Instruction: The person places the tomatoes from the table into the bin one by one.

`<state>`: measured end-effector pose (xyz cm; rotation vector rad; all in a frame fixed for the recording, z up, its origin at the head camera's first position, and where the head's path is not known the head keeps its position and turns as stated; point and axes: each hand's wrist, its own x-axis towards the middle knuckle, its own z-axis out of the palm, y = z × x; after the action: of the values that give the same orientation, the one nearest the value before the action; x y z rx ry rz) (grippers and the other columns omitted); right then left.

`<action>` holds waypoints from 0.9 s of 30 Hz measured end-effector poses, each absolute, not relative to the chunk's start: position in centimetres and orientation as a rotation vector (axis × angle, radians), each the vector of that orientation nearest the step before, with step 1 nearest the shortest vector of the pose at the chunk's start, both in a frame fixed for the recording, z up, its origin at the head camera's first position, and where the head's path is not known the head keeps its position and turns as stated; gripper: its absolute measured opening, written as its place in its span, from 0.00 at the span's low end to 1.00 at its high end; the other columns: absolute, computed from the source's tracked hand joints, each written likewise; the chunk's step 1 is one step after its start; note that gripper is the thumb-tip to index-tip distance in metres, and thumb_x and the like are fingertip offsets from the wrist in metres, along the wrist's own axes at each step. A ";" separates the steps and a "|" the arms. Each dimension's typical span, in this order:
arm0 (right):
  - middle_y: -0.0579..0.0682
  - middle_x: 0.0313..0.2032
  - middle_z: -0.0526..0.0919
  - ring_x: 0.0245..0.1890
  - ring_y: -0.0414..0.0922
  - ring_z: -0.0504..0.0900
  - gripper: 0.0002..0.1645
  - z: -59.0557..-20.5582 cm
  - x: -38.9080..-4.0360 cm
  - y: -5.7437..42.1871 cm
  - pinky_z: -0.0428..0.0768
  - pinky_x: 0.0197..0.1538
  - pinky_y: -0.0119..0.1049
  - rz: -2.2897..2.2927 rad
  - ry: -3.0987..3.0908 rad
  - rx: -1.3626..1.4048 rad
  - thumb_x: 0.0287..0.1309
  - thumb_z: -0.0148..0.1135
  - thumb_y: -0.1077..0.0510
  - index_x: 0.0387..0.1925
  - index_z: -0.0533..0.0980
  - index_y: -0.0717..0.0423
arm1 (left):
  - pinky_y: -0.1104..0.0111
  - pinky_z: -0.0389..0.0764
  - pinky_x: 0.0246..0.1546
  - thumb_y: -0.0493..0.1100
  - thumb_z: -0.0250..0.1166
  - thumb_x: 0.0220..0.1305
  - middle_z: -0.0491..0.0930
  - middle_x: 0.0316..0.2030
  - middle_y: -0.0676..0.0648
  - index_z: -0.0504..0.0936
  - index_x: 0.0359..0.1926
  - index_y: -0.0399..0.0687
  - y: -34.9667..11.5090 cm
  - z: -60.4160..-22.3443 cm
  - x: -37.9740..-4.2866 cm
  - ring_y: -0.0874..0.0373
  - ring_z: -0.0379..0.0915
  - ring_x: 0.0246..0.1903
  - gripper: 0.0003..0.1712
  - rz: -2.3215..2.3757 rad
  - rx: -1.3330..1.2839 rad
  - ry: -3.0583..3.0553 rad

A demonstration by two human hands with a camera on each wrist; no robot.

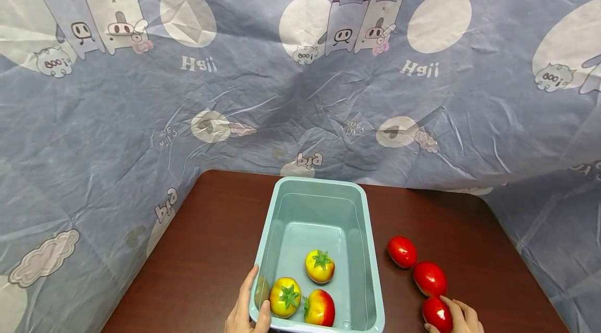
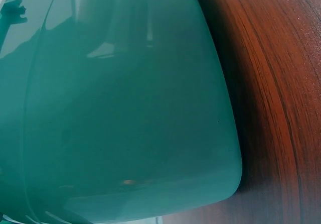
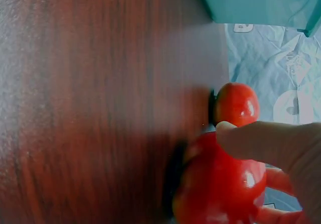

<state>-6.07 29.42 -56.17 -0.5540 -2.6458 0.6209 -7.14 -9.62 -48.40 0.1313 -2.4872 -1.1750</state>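
My left hand [image 1: 245,308] grips the rim of a pale green plastic bin [image 1: 373,254] at its near left corner, thumb over the edge and fingers along the outer side. The bin's wall [image 2: 130,108] fills most of the left wrist view. At the lower right, my right hand [image 1: 464,317] holds the nearest glossy red tomato [image 1: 437,314] on the table. In the right wrist view, the thumb [image 3: 246,137] lies across one side of that tomato [image 3: 220,189], with other fingertips on its opposite side. Two more red tomatoes [image 1: 429,278] [image 1: 401,252] lie in a line beyond it.
Inside the bin, toward its near end, sit three yellow-red fruits [image 1: 320,266] with green leafy caps. Bin and tomatoes are on a dark brown wooden table [image 1: 225,228]. A grey-blue cloth with cartoon prints [image 1: 263,87] hangs behind and along both sides.
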 end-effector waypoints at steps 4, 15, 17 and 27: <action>0.66 0.51 0.68 0.45 0.66 0.69 0.44 -56.8 -5.9 29.6 0.66 0.43 0.56 0.583 -2.623 -0.505 0.27 0.82 0.60 0.52 0.73 0.60 | 0.68 0.82 0.33 0.38 0.68 0.54 0.85 0.49 0.47 0.70 0.67 0.58 -9.6 -48.7 -7.2 0.60 0.82 0.38 0.38 -1.155 0.129 -2.473; 0.67 0.49 0.69 0.42 0.67 0.70 0.43 -58.1 -6.0 30.3 0.65 0.38 0.52 0.572 -2.593 -0.416 0.25 0.82 0.62 0.51 0.73 0.59 | 0.68 0.82 0.32 0.38 0.68 0.54 0.85 0.49 0.47 0.71 0.67 0.58 -9.6 -48.7 -7.2 0.60 0.82 0.38 0.38 -1.148 0.132 -2.471; 0.66 0.49 0.69 0.42 0.66 0.70 0.44 -58.1 -6.0 30.3 0.65 0.38 0.51 0.570 -2.586 -0.426 0.25 0.82 0.62 0.51 0.74 0.58 | 0.68 0.82 0.33 0.39 0.68 0.54 0.85 0.50 0.47 0.70 0.67 0.57 -9.6 -48.6 -7.2 0.60 0.82 0.38 0.38 -1.150 0.134 -2.478; 0.65 0.47 0.74 0.41 0.62 0.78 0.43 -56.1 -6.0 29.3 0.76 0.35 0.49 0.584 -2.566 -0.485 0.27 0.83 0.59 0.52 0.75 0.59 | 0.68 0.81 0.32 0.40 0.67 0.55 0.84 0.50 0.47 0.70 0.68 0.59 -9.7 -48.4 -7.2 0.60 0.81 0.37 0.38 -1.147 0.147 -2.501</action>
<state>-5.98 29.32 -56.09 -0.4852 -2.5661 0.5842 -7.19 -9.66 -48.39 0.1468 -2.5014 -1.1474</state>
